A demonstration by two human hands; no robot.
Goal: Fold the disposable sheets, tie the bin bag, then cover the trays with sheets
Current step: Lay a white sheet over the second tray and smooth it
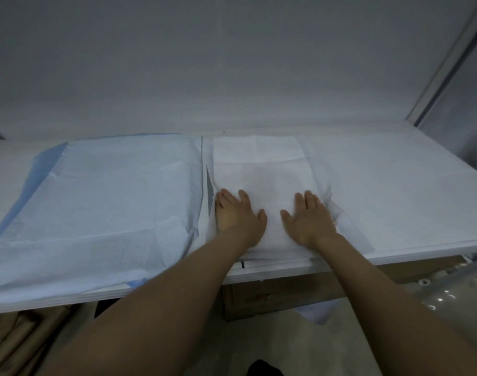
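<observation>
Worktop (394, 185): white, long, across the middle of the frame; carried everything listed below save the boxes.

Blue sheet (104, 202): largest item, left half of the frame; lay spread over a raised, flat-topped form, possibly a tray, though the form itself was hidden.

White sheet (264, 169): centre of the frame, just beside the blue sheet's right edge; lay in doubled layers, near edge at the worktop's front lip, with a looser layer spreading out to its right.

Cardboard boxes (259, 297): brown, under the worktop, lower centre and lower left.

Left hand (238, 215) and right hand (309, 221): both palm-down on the near part of the white sheet, slightly apart; fingers (312, 198) straight and released, pressing flat, grasping nothing.

Step in hand, as judged: folding, with a crease being smoothed; bin bag not identifiable in view.

Next move, as judged: pinching one edge and carrying it over squarely; thin material would likely slip or wrinkle.

Writing, brands, labels: none legible.
</observation>
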